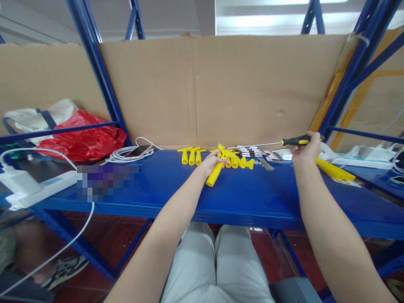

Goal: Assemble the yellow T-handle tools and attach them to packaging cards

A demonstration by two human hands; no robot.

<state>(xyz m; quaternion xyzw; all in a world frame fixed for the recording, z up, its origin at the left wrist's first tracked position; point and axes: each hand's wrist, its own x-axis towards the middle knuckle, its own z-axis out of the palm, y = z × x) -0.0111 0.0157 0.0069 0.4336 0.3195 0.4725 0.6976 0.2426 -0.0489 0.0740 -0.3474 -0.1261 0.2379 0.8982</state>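
My left hand [211, 162] is closed round a yellow plastic handle [216, 172], which sticks out toward me above the blue shelf [240, 198]. My right hand [305, 148] grips a screwdriver [296, 141] by its black and yellow handle; its long metal shaft points left, the tip near the yellow handle's top end. Three yellow T-shaped handles [191, 155] lie in a row left of my left hand. More yellow handles [237, 160] are heaped between my hands. Behind them lie several small black and white parts [252, 150].
A cardboard sheet [221, 88] backs the shelf. A coiled white cable [129, 154] and a red plastic bag [82, 140] lie at the left, with a white power strip [34, 189]. A long yellow piece [335, 170] and another power strip [362, 160] lie at the right. Blue rack posts [94, 67] flank the bay.
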